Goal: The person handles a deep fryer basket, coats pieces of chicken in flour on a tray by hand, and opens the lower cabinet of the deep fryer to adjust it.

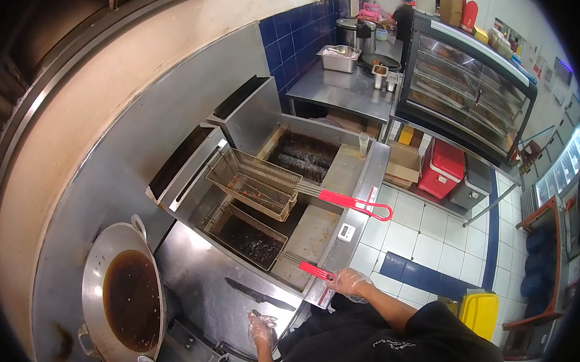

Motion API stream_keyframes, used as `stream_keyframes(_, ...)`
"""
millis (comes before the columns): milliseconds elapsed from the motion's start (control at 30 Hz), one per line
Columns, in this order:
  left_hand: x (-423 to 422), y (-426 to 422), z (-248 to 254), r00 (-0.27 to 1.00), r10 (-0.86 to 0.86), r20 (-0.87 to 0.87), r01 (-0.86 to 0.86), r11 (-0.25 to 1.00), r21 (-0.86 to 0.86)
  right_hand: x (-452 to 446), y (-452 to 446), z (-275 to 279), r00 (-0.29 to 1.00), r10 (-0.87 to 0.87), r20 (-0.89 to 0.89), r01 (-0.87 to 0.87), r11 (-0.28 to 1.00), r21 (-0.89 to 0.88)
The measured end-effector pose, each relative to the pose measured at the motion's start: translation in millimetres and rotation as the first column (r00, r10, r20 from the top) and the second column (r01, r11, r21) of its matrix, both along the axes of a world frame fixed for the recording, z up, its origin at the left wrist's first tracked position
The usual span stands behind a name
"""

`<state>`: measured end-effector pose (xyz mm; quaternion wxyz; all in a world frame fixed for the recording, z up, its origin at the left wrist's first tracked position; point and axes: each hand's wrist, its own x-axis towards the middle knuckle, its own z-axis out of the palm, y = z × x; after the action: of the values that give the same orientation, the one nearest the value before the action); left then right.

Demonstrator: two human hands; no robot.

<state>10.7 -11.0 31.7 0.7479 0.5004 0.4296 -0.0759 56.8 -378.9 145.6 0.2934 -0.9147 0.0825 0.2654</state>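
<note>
Red basket handle (315,270) is being grasped by the gloved right hand (351,284), while the left hand (261,327) (fingers loosely released) is showing near a knife (259,294).

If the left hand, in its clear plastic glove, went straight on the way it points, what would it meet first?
Probably the long dark knife lying on the silver steel counter, just beyond the left hand; its height is unclear, so it might pass above.

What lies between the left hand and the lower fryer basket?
In the head view, a dark knife lies on the steel counter between the left hand and the lower fryer basket; beyond it comes the near edge of the fryer.
</note>
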Motion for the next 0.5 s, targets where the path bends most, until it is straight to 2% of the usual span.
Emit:
stream_keyframes(67,-0.8,-4.9,20.1,0.993,-0.114,-0.008,0.114,0.991,0.063,0.0,-1.9,-9.5,1.0,0.003,0.003,-0.003,1.0,0.014)
stream_keyframes(167,-0.1,-3.8,16.4,0.991,-0.134,-0.026,0.136,0.988,0.07,-0.9,-2.3,-9.4,1.0,0.006,0.01,-0.006,1.0,0.027)
stream_keyframes(200,-0.8,-3.6,12.4,0.99,-0.137,-0.024,0.138,0.988,0.068,-1.0,-2.3,-7.9,1.0,0.01,0.011,-0.01,1.0,0.026)
stream_keyframes(267,-1.0,-2.5,4.7,1.0,-0.031,0.002,0.031,0.996,0.083,-0.9,-1.7,-9.3,1.0,0.02,0.018,-0.02,1.0,0.011)
stream_keyframes(367,1.0,-1.4,10.9,0.998,-0.066,-0.006,0.066,0.998,-0.005,0.6,0.8,0.7,1.0,0.025,0.012,-0.025,1.0,-0.004)
stream_keyframes(500,1.6,-6.7,21.6,0.998,-0.067,-0.018,0.067,0.998,-0.003,0.5,0.4,3.1,1.0,0.019,-0.008,-0.019,1.0,-0.006)
